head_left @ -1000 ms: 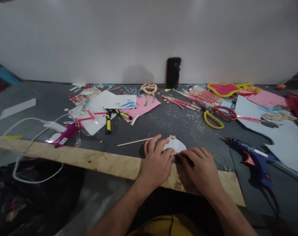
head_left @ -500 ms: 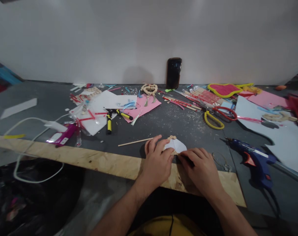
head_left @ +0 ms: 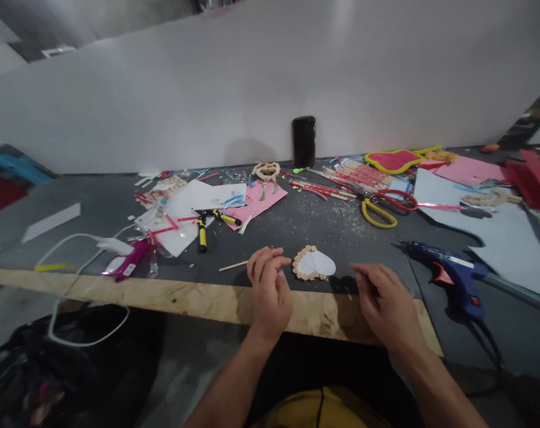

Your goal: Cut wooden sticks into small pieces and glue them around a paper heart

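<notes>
Both the left hand (head_left: 271,294), loosely open, and right hand (head_left: 388,306), curled, grip unclear, flank the paper (head_left: 321,263), probably for easy reach.

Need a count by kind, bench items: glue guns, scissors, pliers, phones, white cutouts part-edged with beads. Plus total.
Glue gun: 1
Scissors, red and yellow handles: 1 pair
Pliers, yellow and black handles: 1 pair
Phone: 1
White cutout, part-edged with beads: 1
Total: 5

Dark tabletop (head_left: 185,235) bears blue glue gun (head_left: 452,273).
</notes>
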A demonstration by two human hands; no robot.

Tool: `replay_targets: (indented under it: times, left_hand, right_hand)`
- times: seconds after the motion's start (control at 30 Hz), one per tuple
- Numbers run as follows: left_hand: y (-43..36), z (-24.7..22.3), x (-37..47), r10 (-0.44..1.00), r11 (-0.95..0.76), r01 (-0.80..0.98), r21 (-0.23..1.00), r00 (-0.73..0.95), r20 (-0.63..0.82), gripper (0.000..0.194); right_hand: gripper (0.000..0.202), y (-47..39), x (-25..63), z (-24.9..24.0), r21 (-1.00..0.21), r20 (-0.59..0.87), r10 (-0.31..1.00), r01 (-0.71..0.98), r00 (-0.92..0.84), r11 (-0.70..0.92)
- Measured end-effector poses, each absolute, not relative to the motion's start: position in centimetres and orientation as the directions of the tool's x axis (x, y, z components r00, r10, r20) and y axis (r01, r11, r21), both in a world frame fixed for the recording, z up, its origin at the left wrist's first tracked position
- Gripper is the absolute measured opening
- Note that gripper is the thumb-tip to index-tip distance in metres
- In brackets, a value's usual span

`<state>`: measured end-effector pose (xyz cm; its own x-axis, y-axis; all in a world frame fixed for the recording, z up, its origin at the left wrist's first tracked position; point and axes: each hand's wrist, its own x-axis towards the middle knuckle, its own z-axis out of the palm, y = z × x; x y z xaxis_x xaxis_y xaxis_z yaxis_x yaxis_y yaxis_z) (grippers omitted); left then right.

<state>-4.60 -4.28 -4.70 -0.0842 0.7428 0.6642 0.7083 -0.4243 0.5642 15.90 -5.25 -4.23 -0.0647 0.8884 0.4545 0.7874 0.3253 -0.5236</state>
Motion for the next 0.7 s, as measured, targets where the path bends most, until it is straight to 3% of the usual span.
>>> replay_targets:
  times: [0.33,0.7]
  left_hand:
    - [-4.4,-5.3,-4.7,0.737,-0.400,0.642,0.654,-0.199,0.646,0.018]
    - [-4.5,-4.5,-4.1,0.816,-0.336,0.780,0.527,-0.038,0.577,0.018]
  right_hand:
    - [0.019,-6.3,17.2,-5.0,-0.551,0.442,0.897,0.784,-0.017,0.287]
    - [0.018,-4.8,13.8,-4.6,-0.343,0.380,0.904,0.878,-0.194,0.333]
